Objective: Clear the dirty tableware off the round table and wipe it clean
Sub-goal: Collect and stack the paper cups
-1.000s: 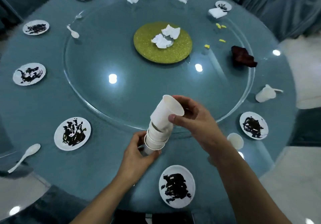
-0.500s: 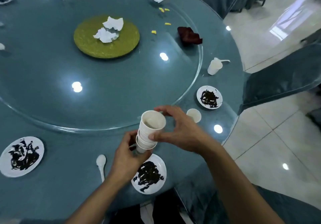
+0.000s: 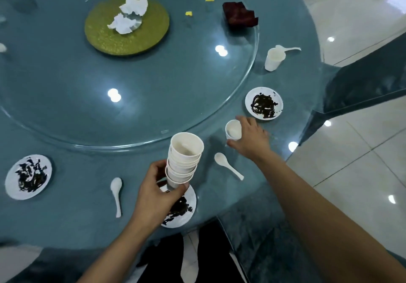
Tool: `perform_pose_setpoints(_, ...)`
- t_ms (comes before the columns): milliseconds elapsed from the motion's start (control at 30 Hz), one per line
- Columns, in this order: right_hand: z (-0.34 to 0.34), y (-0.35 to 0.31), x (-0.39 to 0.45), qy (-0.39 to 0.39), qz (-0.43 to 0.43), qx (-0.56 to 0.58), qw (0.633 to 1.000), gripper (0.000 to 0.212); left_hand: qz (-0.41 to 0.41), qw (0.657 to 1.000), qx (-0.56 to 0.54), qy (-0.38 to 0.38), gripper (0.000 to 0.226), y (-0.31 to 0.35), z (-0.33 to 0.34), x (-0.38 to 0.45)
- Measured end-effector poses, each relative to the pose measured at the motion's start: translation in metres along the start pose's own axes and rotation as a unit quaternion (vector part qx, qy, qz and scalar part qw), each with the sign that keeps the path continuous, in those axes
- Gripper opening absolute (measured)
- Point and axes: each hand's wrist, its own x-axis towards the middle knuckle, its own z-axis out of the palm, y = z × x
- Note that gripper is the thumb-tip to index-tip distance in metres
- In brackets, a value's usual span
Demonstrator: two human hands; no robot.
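My left hand (image 3: 153, 191) grips the bottom of a stack of white paper cups (image 3: 184, 157), held tilted above the round blue table's (image 3: 66, 216) near edge. Further right, my right hand (image 3: 250, 139) curls its thumb and fingers round a single small white cup (image 3: 232, 130) standing on the table. Dirty white saucers smeared with dark sauce lie at the near edge (image 3: 182, 210), at the left (image 3: 28, 176) and at the right (image 3: 263, 102). Two white spoons (image 3: 116, 195) (image 3: 228, 168) lie near the stack. Another cup (image 3: 273, 58) lies beside a third spoon (image 3: 287, 48).
A glass turntable (image 3: 153, 85) carries a green disc (image 3: 126, 24) with crumpled tissues (image 3: 129, 14), a dark red cloth (image 3: 239, 14) and yellow scraps (image 3: 189, 13). A covered chair (image 3: 362, 85) stands at the right over tiled floor (image 3: 351, 162).
My right hand has left the top of the stack and moved right to the single cup. The view has swung right and closer to the table's right edge.
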Motion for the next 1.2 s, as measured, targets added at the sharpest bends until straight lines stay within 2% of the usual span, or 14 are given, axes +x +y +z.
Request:
perform_pose_setpoints(100,-0.002,0.001,0.003,0.023,-0.013,-0.002,1.0,0.067,-0.005,1.0,-0.004,-0.002,0.056,-0.001,0.001,-0.008)
perform_pose_setpoints(200,-0.015,-0.005,-0.014,0.043,0.002,0.138,0.99,0.07,-0.003,1.0,-0.009,-0.012,0.057,-0.002,-0.001,-0.015)
perform_pose_setpoints(267,-0.037,-0.017,-0.04,0.074,-0.003,0.296,0.952,0.067,0.009,1.0,-0.009,-0.027,0.056,-0.004,-0.002,-0.018)
perform_pose_setpoints(333,-0.064,-0.033,-0.077,0.092,-0.028,0.418,0.903,0.051,0.028,0.998,-0.006,-0.049,0.055,-0.005,-0.001,-0.022)
perform_pose_setpoints(400,-0.089,-0.051,-0.118,0.08,-0.061,0.494,0.864,0.04,0.045,0.997,-0.009,-0.069,0.053,-0.006,0.0,-0.027)
perform_pose_setpoints(467,-0.101,-0.063,-0.153,0.057,-0.095,0.523,0.845,0.042,0.063,0.994,-0.015,-0.087,0.052,-0.008,0.001,-0.035)
perform_pose_setpoints(500,-0.102,-0.066,-0.172,0.046,-0.102,0.515,0.85,0.044,0.07,0.993,-0.017,-0.098,0.052,-0.009,0.001,-0.041)
perform_pose_setpoints(600,-0.093,-0.063,-0.214,0.027,-0.092,0.417,0.904,0.053,0.094,0.988,-0.025,-0.124,0.054,-0.016,0.005,-0.059)
perform_pose_setpoints(667,-0.084,-0.059,-0.239,0.022,-0.079,0.365,0.928,0.057,0.106,0.983,-0.03,-0.146,0.055,-0.017,0.008,-0.072)
perform_pose_setpoints(800,-0.07,-0.044,-0.277,0.02,-0.047,0.356,0.933,0.056,0.129,0.972,-0.025,-0.194,0.056,-0.014,0.013,-0.097)
perform_pose_setpoints(1067,-0.078,-0.006,-0.335,0.086,-0.014,0.323,0.942,0.057,0.155,0.951,-0.025,-0.267,0.056,0.006,0.047,-0.13)
perform_pose_setpoints(1200,-0.089,0.029,-0.354,0.129,0.004,0.34,0.932,0.052,0.166,0.942,-0.022,-0.29,0.056,0.017,0.078,-0.143)
